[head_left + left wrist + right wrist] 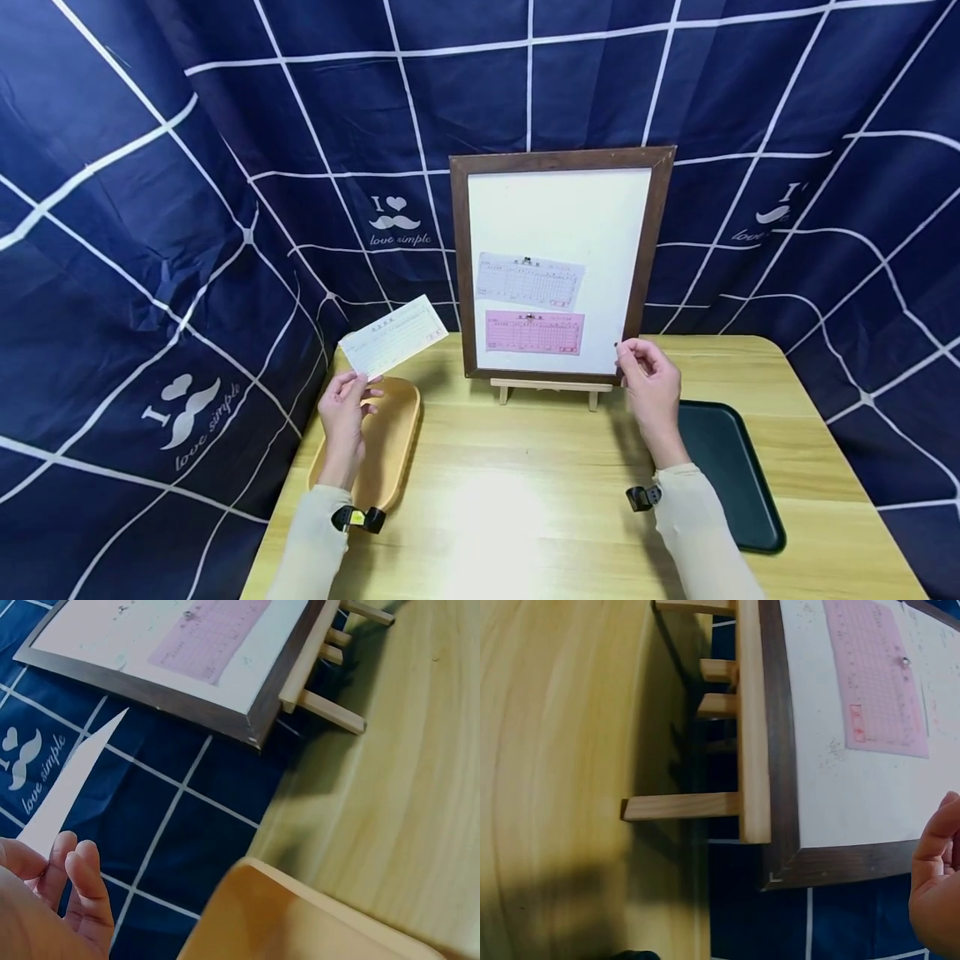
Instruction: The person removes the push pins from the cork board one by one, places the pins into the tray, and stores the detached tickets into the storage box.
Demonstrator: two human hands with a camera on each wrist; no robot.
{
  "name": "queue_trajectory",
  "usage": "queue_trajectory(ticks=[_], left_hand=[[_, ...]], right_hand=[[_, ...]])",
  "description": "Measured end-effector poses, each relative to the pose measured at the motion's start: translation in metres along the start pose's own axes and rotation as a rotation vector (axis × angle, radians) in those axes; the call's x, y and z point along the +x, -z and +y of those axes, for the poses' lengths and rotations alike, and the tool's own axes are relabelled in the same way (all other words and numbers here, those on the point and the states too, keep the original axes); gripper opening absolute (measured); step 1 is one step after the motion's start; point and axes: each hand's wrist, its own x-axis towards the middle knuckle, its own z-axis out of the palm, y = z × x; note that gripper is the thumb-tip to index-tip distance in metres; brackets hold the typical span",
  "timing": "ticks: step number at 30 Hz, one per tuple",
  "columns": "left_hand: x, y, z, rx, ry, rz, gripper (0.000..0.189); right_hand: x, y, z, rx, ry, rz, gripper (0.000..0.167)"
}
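Note:
My left hand (347, 417) pinches a white printed slip (395, 336) by its lower corner, between thumb and fingers. The slip is tilted, above the orange tray; in the left wrist view the slip (79, 784) shows nearly edge-on. At the lower right of the framed whiteboard (547, 212), my right hand (654, 392) has thumb and forefinger together on a small dark pin (617, 343). On the board a pale blue slip (528, 283) hangs above a pink slip (532, 335), each with a small pin at its top. The right wrist view shows only part of the right hand (937, 862).
A small wooden easel (551, 386) carries the board at the table's back. The orange tray (408, 442) lies under the left hand, and a dark green tray (738, 483) lies beside the right forearm. Blue gridded curtains (337, 100) surround the wooden table (480, 467).

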Motion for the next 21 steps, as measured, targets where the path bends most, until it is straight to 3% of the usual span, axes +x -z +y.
queue_trajectory(ticks=[13,21], left_hand=[[-0.024,0.034,-0.016,0.033,0.036,0.119,0.009],[-0.029,0.046,-0.017,0.058,0.045,0.154,0.008]], right_hand=[[-0.01,0.01,0.018,-0.015,-0.056,-0.005,0.023],[-0.014,0.019,0.034,-0.044,-0.094,-0.002,0.023]])
